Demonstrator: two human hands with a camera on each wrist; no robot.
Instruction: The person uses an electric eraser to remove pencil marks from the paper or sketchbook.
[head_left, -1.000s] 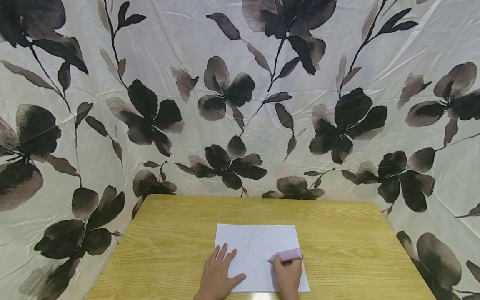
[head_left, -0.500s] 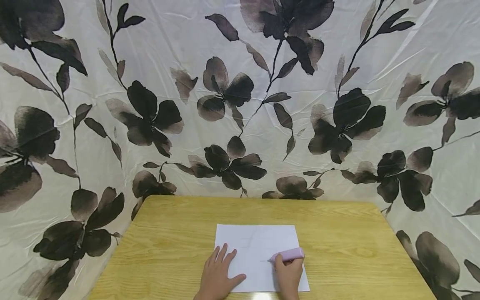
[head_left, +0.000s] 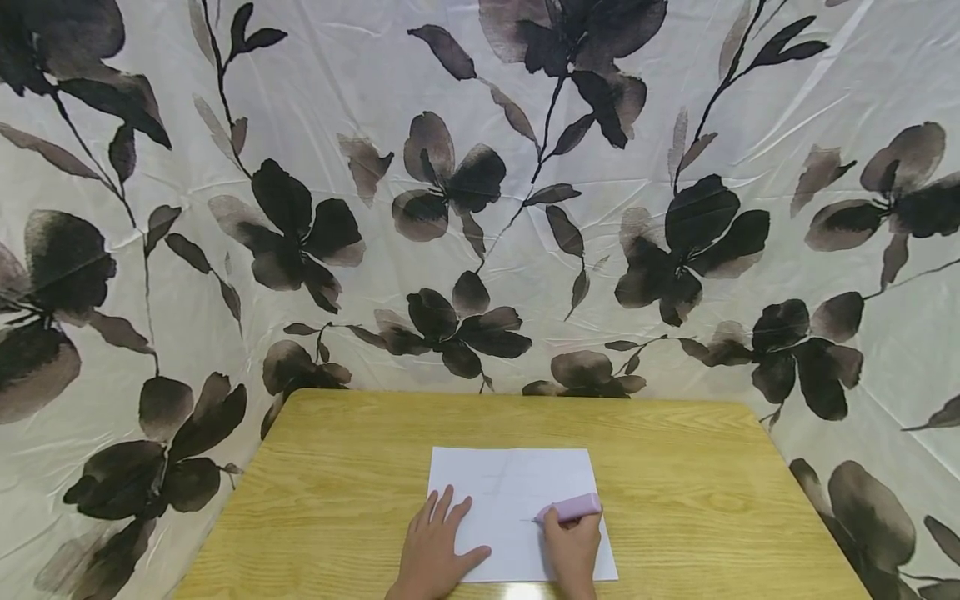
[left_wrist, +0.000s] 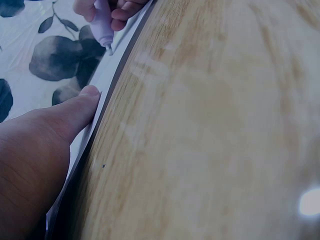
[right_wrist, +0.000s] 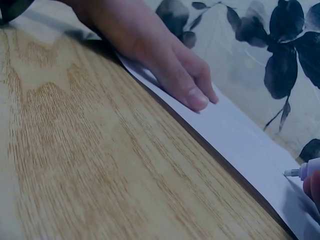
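A white sheet of paper (head_left: 517, 546) lies on the table with a few faint thin lines across it. My right hand (head_left: 574, 552) pinches a chunky lilac pen (head_left: 573, 507), tilted with its fine pale tip at the left end of a short line. In the left wrist view the pen (left_wrist: 102, 25) points down at the sheet. My left hand (head_left: 435, 550) lies on the paper's left side, fingers spread, thumb out to the right. The right wrist view shows that left hand (right_wrist: 170, 70) at the sheet's edge, and just the pen's tip end (right_wrist: 307, 169).
The wooden table (head_left: 337, 475) extends around the sheet on both sides and behind it. White cloth (head_left: 562, 292) with dark flowers hangs at the back and both sides. A bright reflection (head_left: 523, 591) shows at the table's near edge.
The pen's back end tips slightly right, then back left, while its tip stays almost in place. My left hand and the paper keep still; the whole head view shifts a little.
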